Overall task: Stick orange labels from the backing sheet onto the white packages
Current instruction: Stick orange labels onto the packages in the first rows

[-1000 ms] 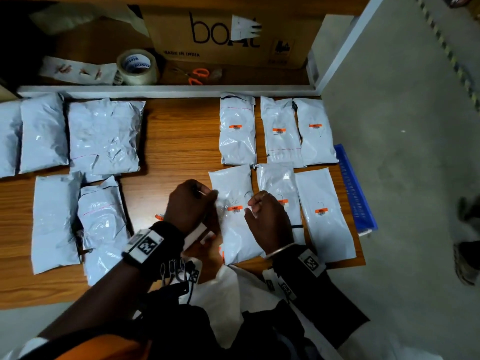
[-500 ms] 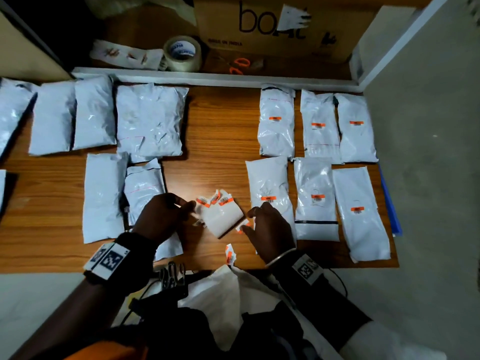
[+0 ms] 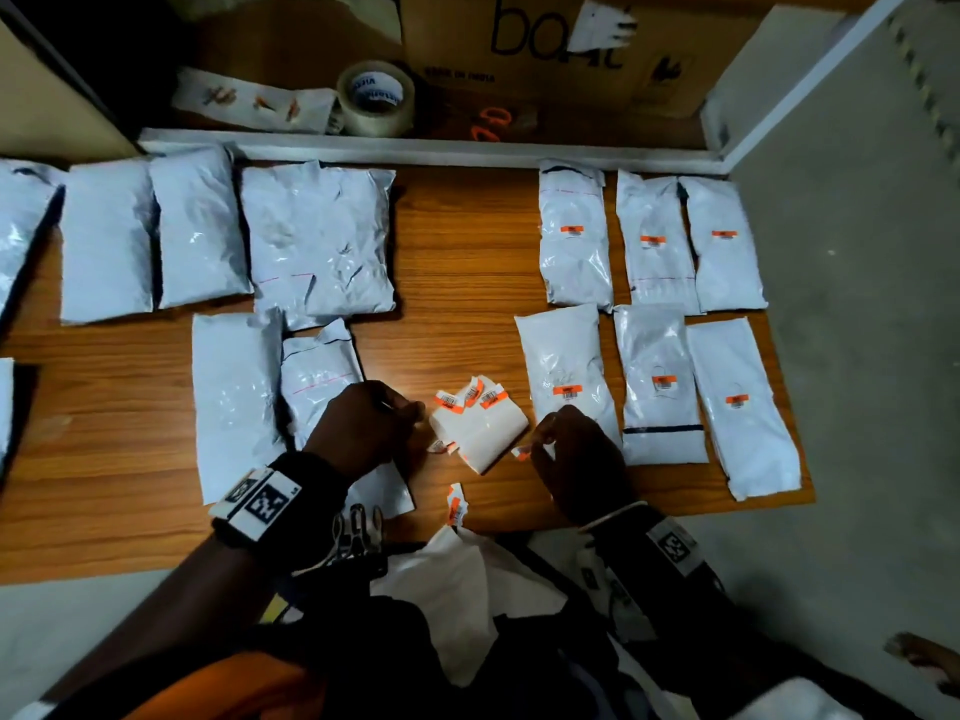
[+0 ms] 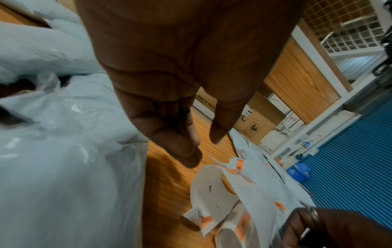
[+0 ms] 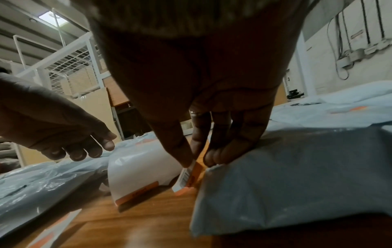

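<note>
Now R hand (image 5: 203,117) pinches orange label (image 5: 187,177); L hand (image 4: 180,83) loose, empty, nr backing sheet (image 3: 480,433).

Packing warehouse: roller shutter (image 4: 350,169), carton (image 3: 561,49), tape roll (image 3: 375,97).

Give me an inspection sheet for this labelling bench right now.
Surface: wooden table, packages on both sides.
Job's things: six labelled packages on the right, unlabelled ones on the left; backing sheet lies between the hands.
Clutter: tape roll, orange scissors, cardboard box on the shelf behind; loose label at the near edge.
Grippers: left hand holds nothing; right hand pinches a label.
Cables: nothing seen on the table.
Surroundings: grey floor.
</note>
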Available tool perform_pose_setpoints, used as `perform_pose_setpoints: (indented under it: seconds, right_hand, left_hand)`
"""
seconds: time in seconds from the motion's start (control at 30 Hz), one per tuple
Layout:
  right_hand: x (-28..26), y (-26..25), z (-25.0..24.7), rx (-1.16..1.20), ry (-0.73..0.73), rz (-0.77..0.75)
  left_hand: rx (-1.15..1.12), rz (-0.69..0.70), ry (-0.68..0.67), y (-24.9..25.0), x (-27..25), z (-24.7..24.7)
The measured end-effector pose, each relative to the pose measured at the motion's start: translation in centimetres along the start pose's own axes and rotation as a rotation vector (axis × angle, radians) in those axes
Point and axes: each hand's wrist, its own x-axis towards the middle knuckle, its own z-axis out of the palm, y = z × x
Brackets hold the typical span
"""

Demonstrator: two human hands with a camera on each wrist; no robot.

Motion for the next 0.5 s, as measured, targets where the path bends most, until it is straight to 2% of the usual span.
perform_pose_setpoints:
  seconds: [0.17, 0.33, 0.5]
  right_hand:
    - [-1.6, -0.8, 0.3, -0.041, 0.038, -0.010]
    - [-2.6, -1.3, -0.8, 0.035, 0.105, -0.013]
    - [-3.3, -2.0, -2.2, 0.120, 0.086, 0.011]
  left_hand:
    - [0.011, 0.003, -0.059, 0.0, 0.4, -1.1]
    - [0.021, 0.019, -0.118, 0.3, 0.5, -1.9]
    - [0.048, 0.057, -0.170, 0.1, 0.5, -1.9]
